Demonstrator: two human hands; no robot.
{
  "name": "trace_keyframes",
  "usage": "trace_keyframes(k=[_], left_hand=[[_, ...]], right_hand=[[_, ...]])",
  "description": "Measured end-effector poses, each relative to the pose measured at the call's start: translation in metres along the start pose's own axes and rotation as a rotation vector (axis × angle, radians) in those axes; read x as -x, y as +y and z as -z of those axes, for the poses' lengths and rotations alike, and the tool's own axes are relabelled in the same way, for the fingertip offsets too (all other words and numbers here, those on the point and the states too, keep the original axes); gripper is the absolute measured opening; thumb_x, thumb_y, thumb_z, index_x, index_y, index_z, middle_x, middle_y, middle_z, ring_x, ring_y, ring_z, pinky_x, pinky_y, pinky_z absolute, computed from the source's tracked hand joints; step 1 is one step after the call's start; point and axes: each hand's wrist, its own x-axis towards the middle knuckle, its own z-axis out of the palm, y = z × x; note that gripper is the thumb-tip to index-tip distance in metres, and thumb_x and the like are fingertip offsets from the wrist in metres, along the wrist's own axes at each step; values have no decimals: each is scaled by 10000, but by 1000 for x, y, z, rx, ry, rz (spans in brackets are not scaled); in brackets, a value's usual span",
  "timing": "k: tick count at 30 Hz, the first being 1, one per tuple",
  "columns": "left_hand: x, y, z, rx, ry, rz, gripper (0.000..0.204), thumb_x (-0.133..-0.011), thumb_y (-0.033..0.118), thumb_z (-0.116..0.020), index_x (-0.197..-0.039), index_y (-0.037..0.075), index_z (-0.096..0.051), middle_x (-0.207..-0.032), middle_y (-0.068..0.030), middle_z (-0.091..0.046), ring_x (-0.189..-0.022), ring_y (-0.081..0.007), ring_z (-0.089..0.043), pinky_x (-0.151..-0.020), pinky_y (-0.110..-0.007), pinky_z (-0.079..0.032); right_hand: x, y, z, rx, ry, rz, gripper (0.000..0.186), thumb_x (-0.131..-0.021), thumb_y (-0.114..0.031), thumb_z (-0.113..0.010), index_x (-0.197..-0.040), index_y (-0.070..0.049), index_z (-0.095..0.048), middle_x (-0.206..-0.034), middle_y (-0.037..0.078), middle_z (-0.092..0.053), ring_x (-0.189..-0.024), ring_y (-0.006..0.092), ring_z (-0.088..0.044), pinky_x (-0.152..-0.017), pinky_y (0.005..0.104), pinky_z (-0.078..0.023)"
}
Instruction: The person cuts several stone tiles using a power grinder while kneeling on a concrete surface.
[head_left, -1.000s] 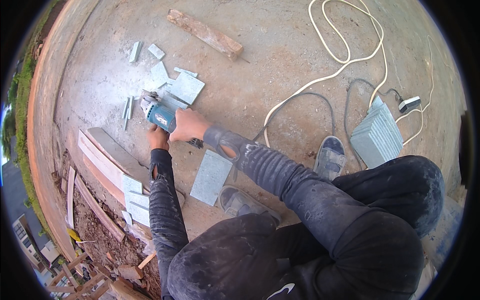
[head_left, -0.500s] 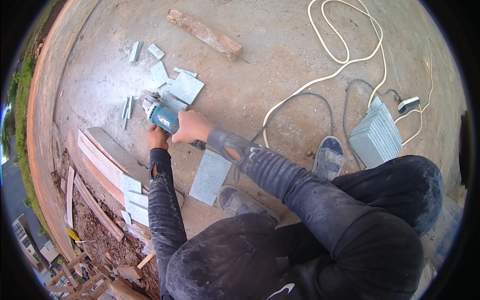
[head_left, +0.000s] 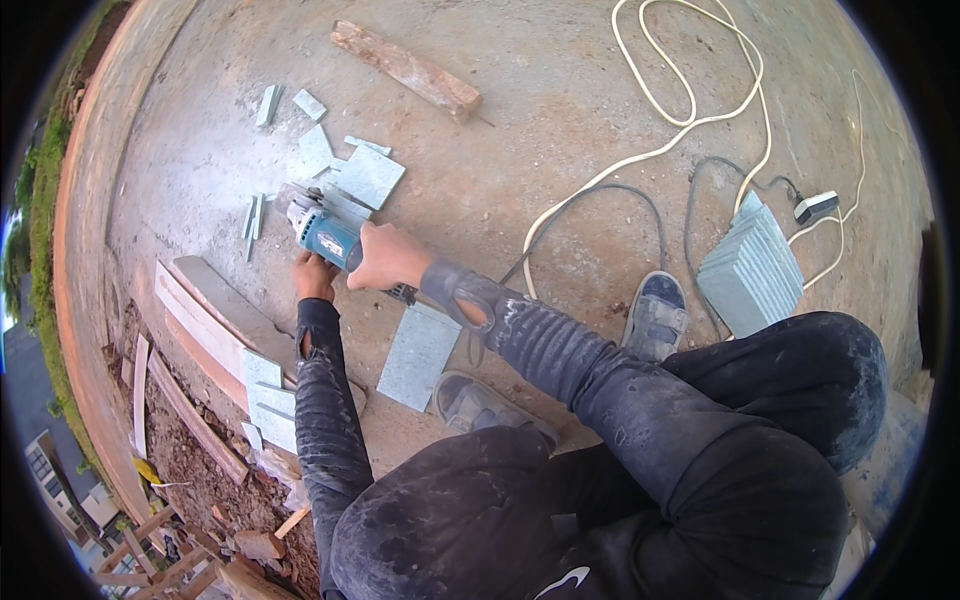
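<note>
My right grip (head_left: 392,256) is wrapped around the rear of a teal angle grinder (head_left: 328,236). My left grip (head_left: 315,275) is just left of it, bare fingers bent up against the tool's lower side; I cannot tell whether they pinch the casing or something hidden beneath. The grinder's metal head (head_left: 297,203) points ahead and to the left, its disc too blurred to read. My left fingers seem most at risk to me: a binding disc or a slip of the right grip could swing the edge toward them.

Just ahead of both grips lies a narrow tile piece (head_left: 347,206), partly behind the tool, with a square tile (head_left: 370,177) beyond it. Both look loose, so a catching disc might skid or chip them. Thin tile strips (head_left: 259,215) lie ahead and to the left.

Behind my right grip rests a rectangular tile (head_left: 420,355), near my left shoe (head_left: 490,408); a careless step could crack it. Right of the grips loops a grey cord (head_left: 630,187), which a snagging foot might tug. Farther ahead lies a timber block (head_left: 405,70); well off to the right stands a tile stack (head_left: 752,265).
</note>
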Motion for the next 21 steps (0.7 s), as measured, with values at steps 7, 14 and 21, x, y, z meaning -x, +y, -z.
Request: trace_keyframes(k=[7,14,21], left_hand=[[-1,-3,1,18,18,15,217,-968,56,-490,-1148,3,-600,-965,-96,-690,-741,-200,-695,-546,-301,-575],[-7,-7,5,41,-11,5,200,-957,50,-513,-1131,10,-604,-944,-91,-691,-752,-208,-695,-612,-337,-595],[-2,-4,3,32,-1,-5,187,-951,52,-530,-1112,11,-616,-941,-92,-692,-758,-205,-697,-620,-334,-598]], right_hand=[[1,5,-4,11,25,18,718,-610,-350,-753,-1121,111,-549,-1067,302,-643,-1009,418,-644,-869,427,-534],[10,8,0,2,18,7,695,-608,-341,-753,-1105,98,-545,-1047,309,-642,-1004,423,-644,-865,432,-534],[15,13,-2,-1,31,19,688,-610,-328,-748,-1109,96,-538,-1041,305,-643,-999,427,-641,-863,438,-532]])
